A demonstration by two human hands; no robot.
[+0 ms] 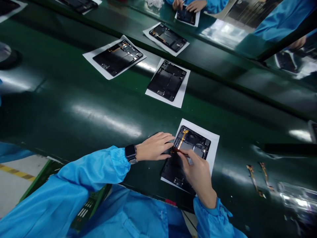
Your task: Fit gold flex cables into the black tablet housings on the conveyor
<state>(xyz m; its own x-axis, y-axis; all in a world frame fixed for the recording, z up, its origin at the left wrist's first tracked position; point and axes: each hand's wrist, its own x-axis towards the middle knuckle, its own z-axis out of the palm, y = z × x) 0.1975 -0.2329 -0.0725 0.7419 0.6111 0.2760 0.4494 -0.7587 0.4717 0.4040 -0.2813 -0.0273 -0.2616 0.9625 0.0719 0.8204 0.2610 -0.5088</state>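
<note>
An opened tablet housing (168, 168) lies on a white sheet (214, 140) at the bench's near edge, with its inner parts showing. Along its upper left side runs an orange flex cable (182, 138). My right hand (198, 170) is over the housing, thumb and forefinger pinched on a thin dark-red piece (176, 150) at the cable's lower end. Whether that piece is a tool or a part, I cannot tell. My left hand (156, 146) lies with fingers stretched out, their tips at the housing's left edge. My palm hides the housing's lower right part.
Two loose flex cables (255, 180) lie on the green bench (99, 109) at right, beside clear plastic trays (297, 195). More opened tablets, such as one tablet (168, 79), rest on white sheets farther back. Across the bench, a co-worker's hands (189, 5) touch another tablet.
</note>
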